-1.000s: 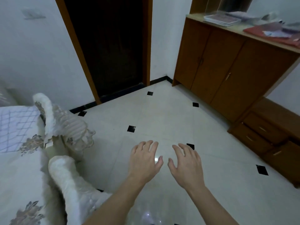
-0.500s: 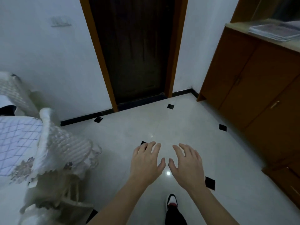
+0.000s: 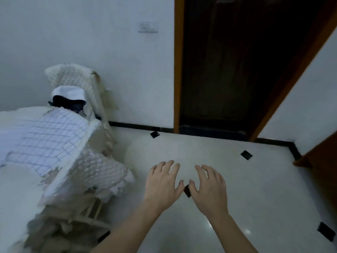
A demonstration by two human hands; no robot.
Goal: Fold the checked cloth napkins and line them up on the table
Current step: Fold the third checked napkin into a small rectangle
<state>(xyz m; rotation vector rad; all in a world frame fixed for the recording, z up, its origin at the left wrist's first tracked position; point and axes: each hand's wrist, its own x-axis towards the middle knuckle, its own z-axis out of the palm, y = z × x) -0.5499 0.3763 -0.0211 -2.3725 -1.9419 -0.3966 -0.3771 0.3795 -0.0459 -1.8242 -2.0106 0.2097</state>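
Observation:
A white checked cloth napkin [image 3: 49, 132] lies spread on the table [image 3: 16, 194] at the left, which is covered by a white lace cloth. My left hand [image 3: 163, 185] and my right hand [image 3: 209, 187] hover side by side over the floor, palms down, fingers spread and relaxed, holding nothing. Both hands are well to the right of the table and apart from the napkin.
A chair [image 3: 80, 84] draped in white lace stands behind the table with a dark thing on its seat. A dark wooden door [image 3: 242, 66] is ahead. White floor tiles [image 3: 200, 148] with small black squares stretch between. A wooden cabinet corner [image 3: 321, 161] shows at right.
The view has swung left: the cabinet has slid out to the right edge, and the table, napkin and chair have come further into view. Both hands keep the same spread pose.

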